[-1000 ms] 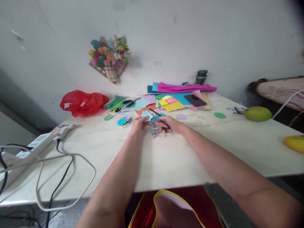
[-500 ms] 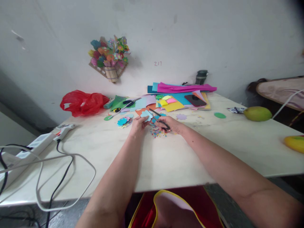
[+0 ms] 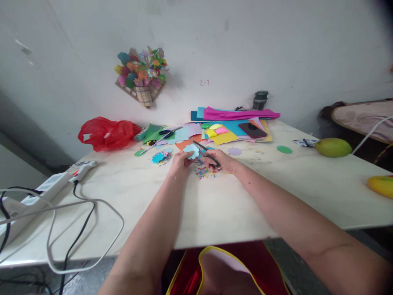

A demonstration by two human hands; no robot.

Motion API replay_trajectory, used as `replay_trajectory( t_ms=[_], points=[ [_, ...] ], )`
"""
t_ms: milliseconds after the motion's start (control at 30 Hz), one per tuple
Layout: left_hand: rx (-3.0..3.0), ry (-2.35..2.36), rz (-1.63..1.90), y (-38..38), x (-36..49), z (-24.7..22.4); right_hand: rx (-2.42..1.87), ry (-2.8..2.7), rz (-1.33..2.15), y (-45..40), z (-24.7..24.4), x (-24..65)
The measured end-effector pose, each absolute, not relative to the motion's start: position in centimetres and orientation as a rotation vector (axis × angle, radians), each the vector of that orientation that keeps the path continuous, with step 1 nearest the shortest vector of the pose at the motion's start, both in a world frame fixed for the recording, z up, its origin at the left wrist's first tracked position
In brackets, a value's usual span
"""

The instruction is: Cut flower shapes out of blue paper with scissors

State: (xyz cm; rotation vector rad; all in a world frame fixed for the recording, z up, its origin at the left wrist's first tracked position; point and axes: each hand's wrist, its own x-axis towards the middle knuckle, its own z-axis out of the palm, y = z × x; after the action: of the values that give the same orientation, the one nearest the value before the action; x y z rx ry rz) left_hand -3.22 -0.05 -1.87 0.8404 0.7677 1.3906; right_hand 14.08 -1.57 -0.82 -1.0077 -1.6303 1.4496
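My left hand (image 3: pixel 181 160) pinches a light blue scalloped paper piece (image 3: pixel 192 151) by its lower left edge. In my right hand (image 3: pixel 221 160) is a pair of black-handled scissors (image 3: pixel 213 159), the blades pointing up and left, close to the paper's right edge. Small coloured paper scraps (image 3: pixel 205 171) lie under the hands. A stack of scalloped paper shapes (image 3: pixel 159 157) rests left of my left hand, and a lilac scalloped piece (image 3: pixel 235 151) lies to the right.
Coloured sheets (image 3: pixel 225 137), a phone (image 3: pixel 252 130) and a second pair of scissors (image 3: pixel 167 133) lie at the back. A red plastic bag (image 3: pixel 109 133) is at the left, a power strip (image 3: pixel 46 186) with cables nearer. A mango (image 3: pixel 333 147) sits right.
The light blue paper has turned slightly in my left hand, showing more of its scalloped outline beside the blades. The scissors look more closed than before.
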Motion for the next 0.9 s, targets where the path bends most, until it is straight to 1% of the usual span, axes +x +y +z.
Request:
replay_trajectory(
  t_ms=[400,900],
  points=[
    [0.932,0.750,1.296,0.08,-3.38,-2.15,-1.001,-1.601,1.457,-1.89,-0.44,13.96],
    [0.933,0.756,1.289,0.02,-3.11,-2.11,-1.004,-1.564,1.435,-1.76,-0.76,13.85]
  ],
)
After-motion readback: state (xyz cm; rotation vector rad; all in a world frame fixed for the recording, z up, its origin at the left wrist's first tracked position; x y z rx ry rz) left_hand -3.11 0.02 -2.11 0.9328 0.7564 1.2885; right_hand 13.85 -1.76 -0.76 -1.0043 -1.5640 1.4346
